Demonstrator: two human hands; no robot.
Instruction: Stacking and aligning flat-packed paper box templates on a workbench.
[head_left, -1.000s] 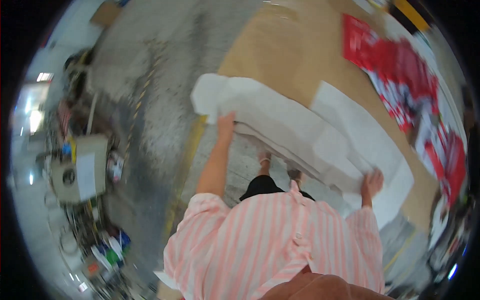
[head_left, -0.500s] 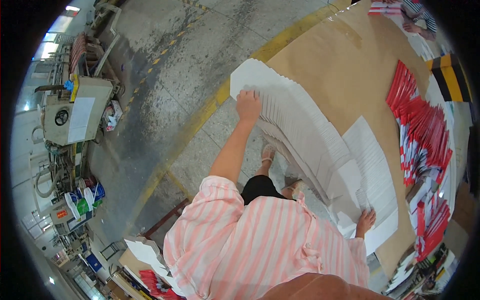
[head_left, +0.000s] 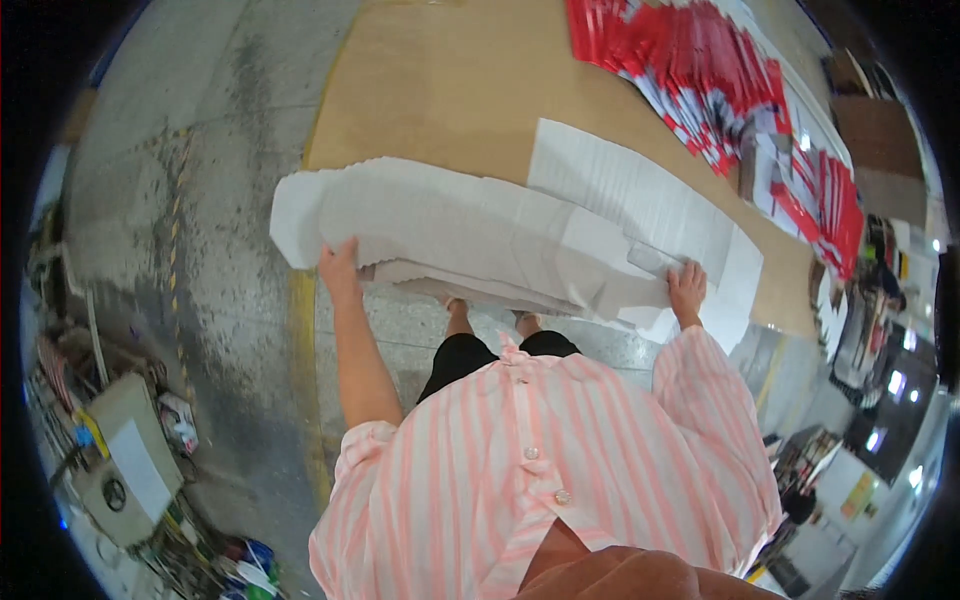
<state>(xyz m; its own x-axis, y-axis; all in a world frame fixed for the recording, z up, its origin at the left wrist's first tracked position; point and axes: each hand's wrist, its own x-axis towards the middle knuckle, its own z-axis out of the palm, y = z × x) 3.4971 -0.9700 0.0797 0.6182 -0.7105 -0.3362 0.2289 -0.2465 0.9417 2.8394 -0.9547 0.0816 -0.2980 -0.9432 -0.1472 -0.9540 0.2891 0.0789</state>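
A long fanned-out row of white cardboard sheets (head_left: pixel 440 215) lies across the near edge of the table, its near side hanging over that edge. Closed round the near edge by its left end is my left hand (head_left: pixel 338 264); the thumb side is partly hidden. At the right end my right hand (head_left: pixel 686 288) grips the sheets, fingers on top of the edge. Just behind, a second fan of white sheets (head_left: pixel 630 185) overlaps the row's right part.
Brown board (head_left: pixel 450 90) covers the tabletop. Several red-and-white printed pieces (head_left: pixel 690 75) lie fanned at the far right. A yellow line (head_left: pixel 303 370) runs along the grey floor left of me. A beige machine (head_left: pixel 130 475) stands at the lower left.
My view has turned, so the row of sheets now lies more level and farther left. Both hands stay at its ends, the left now a little lower on the near edge.
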